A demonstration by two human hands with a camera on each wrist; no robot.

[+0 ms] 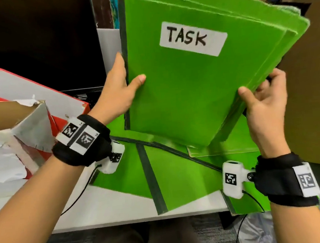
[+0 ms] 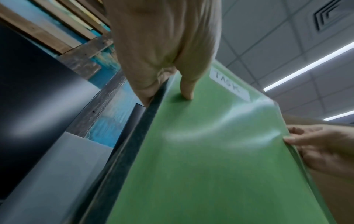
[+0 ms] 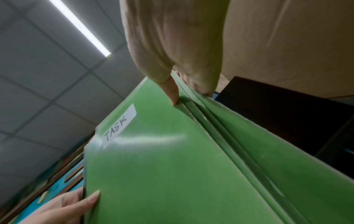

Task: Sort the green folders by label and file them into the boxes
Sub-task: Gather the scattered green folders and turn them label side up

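Nearest you, about three flat green card folders (image 1: 171, 178) lie unsorted on the white table (image 1: 108, 204). Above them, your left hand (image 1: 117, 92) pinches the spine and your right hand (image 1: 263, 101) the open edge of roughly three raised folders, front one labelled TASK (image 1: 193, 38). Two boxes (image 1: 15, 121) wait left; nothing visibly filed yet.

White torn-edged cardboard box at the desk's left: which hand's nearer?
Left. The left hand grips the green TASK-labelled folder's spine edge, just right of the white torn-edged cardboard box; the right hand holds the folder's far edge.
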